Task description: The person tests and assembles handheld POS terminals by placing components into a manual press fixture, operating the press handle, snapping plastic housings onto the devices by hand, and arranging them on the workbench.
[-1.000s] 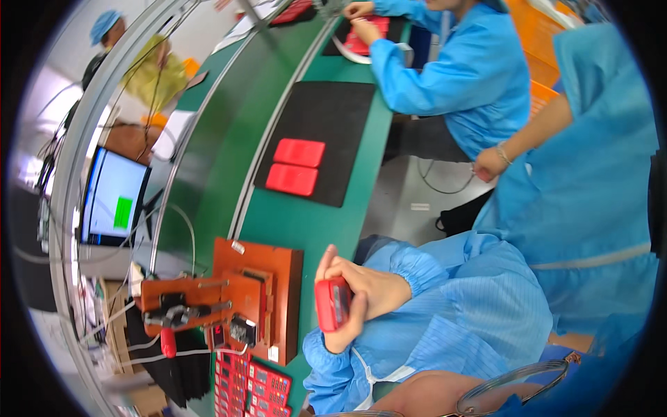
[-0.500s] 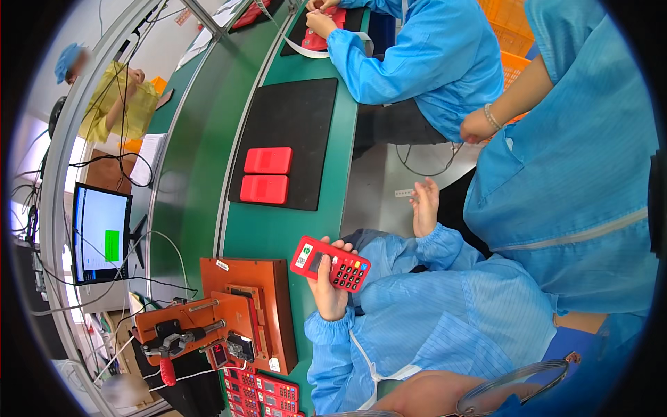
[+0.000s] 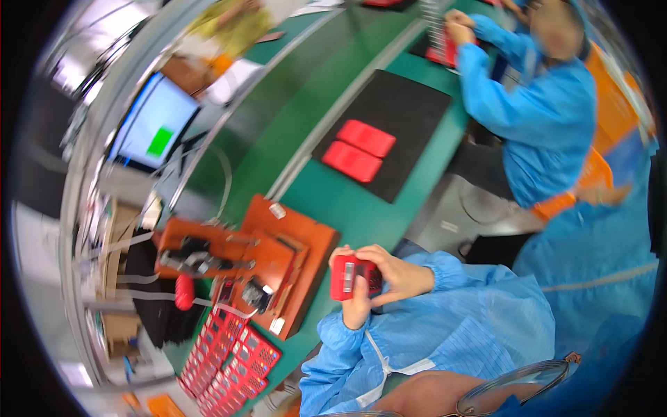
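I hold a red card-payment terminal [image 3: 345, 276] with a dark keypad between both hands, just beside the orange fixture. My left hand [image 3: 358, 306] grips it from below, the thumb lying over its face. From the right, my right hand [image 3: 404, 275] closes around the keypad end and covers much of it. Fingers and motion blur hide the terminal's details.
The orange fixture [image 3: 313, 240] carries a toggle clamp with a red handle [image 3: 184, 292]. Several red terminals [image 3: 240, 365] lie in rows next to it. Two red devices [image 3: 361, 149] rest on a black mat [image 3: 417, 104]. Beyond stands a monitor [image 3: 156, 118]; a blue-clad co-worker [image 3: 535, 111] sits upper right.
My right hand, free and raised before, has come to the terminal and now holds it together with my left. The terminal has turned in my grasp. The whole view has rotated.
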